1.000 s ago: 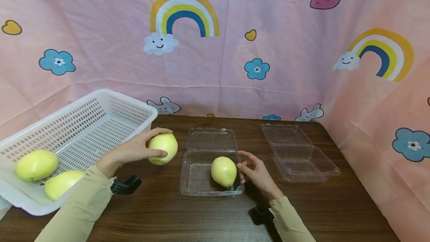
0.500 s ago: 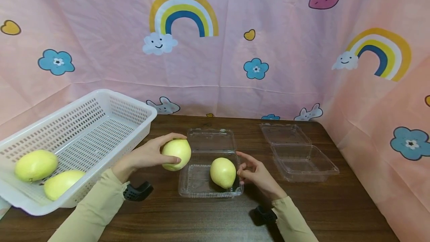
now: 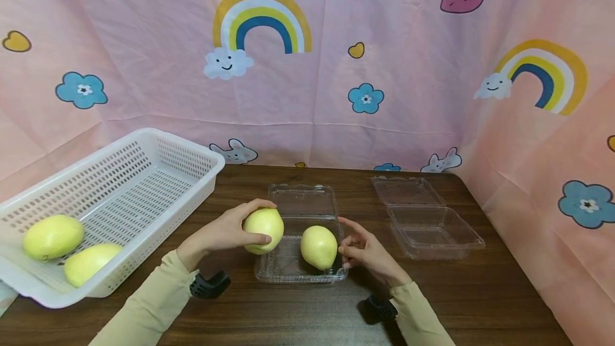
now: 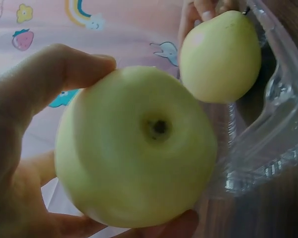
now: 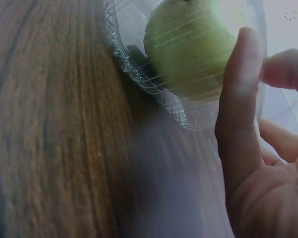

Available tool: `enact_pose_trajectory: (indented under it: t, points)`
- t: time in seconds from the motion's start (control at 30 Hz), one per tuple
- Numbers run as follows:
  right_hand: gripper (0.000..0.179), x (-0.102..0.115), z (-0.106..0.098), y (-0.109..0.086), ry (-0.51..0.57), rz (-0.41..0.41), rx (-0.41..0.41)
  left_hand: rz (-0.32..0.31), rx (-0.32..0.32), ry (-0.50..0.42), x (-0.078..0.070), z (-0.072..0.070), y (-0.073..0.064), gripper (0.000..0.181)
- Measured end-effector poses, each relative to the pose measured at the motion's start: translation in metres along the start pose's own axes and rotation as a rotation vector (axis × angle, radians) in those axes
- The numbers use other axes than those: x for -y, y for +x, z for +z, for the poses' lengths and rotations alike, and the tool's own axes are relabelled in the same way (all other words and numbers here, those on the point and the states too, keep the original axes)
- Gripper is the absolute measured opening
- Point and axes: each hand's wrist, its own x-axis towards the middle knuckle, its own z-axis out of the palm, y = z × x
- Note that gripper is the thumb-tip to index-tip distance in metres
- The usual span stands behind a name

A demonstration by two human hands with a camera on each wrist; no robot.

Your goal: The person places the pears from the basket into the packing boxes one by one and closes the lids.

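Observation:
A pale yellow-green pear [image 3: 266, 228] is gripped in my left hand [image 3: 221, 238], thumb on the near side and fingers over its far side. It hangs over the left part of a clear plastic clamshell container [image 3: 302, 278], whose lid is folded back. Another pear [image 3: 318, 247] sits in the container's right half. My right hand [image 3: 371, 255] holds the container's right side. In the right wrist view its thumb [image 5: 242, 74] lies along the clear wall beside that pear. The left wrist view shows the dark dimple of the held pear [image 4: 134, 163] facing the camera.
A white perforated basket [image 3: 192, 186] stands at the left, with two pears, one yellow pear [image 3: 53, 236] and one lower pear [image 3: 91, 263], in its near end. A second clear clamshell [image 3: 437, 234] lies open at the right. A pink printed cloth [image 3: 307, 95] hangs behind the wooden table [image 3: 288, 314].
My left hand has carried its pear rightward and slightly nearer, from beside the basket to over the left side of the container. My right hand has stayed at the container's right side.

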Motion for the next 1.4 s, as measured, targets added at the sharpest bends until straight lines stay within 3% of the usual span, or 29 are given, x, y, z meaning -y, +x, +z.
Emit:
enact_pose_trajectory:
  t: [0.53, 0.9, 1.13, 1.4]
  points:
    - [0.07, -0.005, -0.004, 0.0, 0.021, -0.004, 0.024, -0.013, -0.07, 0.045, -0.01, 0.027, 0.006, 0.062]
    - [0.07, -0.005, -0.004, -0.001, 0.036, -0.01, 0.032, -0.086, -0.108, 0.212, -0.029, 0.051, 0.01, 0.061]
    - [0.07, -0.006, -0.004, -0.001, 0.039, -0.011, 0.028, -0.152, -0.106, 0.342, -0.032, 0.065, 0.012, 0.061]
    - [0.07, -0.005, -0.004, 0.0, 0.047, -0.007, 0.03, -0.138, -0.119, 0.398, -0.031, 0.074, 0.008, 0.062]
